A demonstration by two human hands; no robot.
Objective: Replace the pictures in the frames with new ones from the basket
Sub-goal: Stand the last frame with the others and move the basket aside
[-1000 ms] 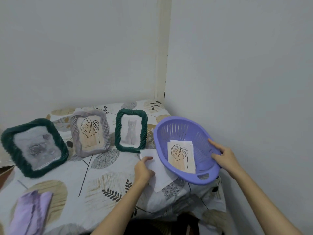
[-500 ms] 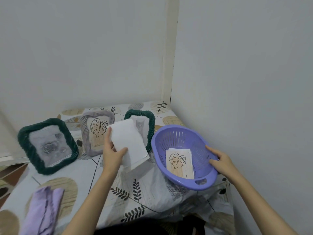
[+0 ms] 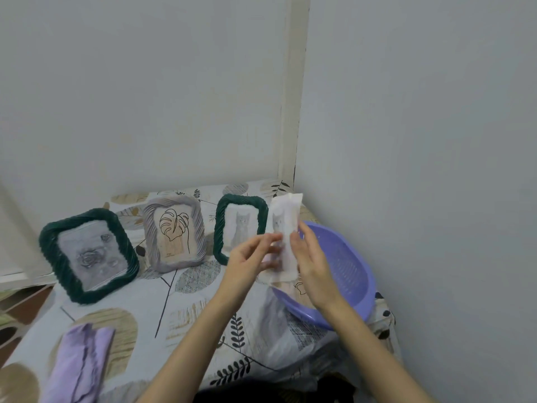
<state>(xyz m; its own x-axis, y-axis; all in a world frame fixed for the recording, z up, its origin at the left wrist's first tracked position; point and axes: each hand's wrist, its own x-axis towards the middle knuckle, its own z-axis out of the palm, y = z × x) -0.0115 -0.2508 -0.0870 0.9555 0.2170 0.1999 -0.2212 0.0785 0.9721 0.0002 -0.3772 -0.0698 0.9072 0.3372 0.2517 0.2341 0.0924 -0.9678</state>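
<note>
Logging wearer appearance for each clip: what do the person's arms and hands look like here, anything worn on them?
Both forearms are bare up to the bottom edge of the picture; no sleeves show. The left hand and right hand carry no gloves, and no rings, watch or bracelets can be seen. No markings are visible.

Folded lilac cloth [image 3: 77, 362] near table's front-left corner, on leaf-patterned tablecloth [image 3: 186, 309]; grey walls [image 3: 145, 97] behind.

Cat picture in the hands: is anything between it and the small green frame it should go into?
The cat picture, held by the left hand and right hand, is right beside the small green frame, with nothing between. The frame's opening holds a cat print.
</note>
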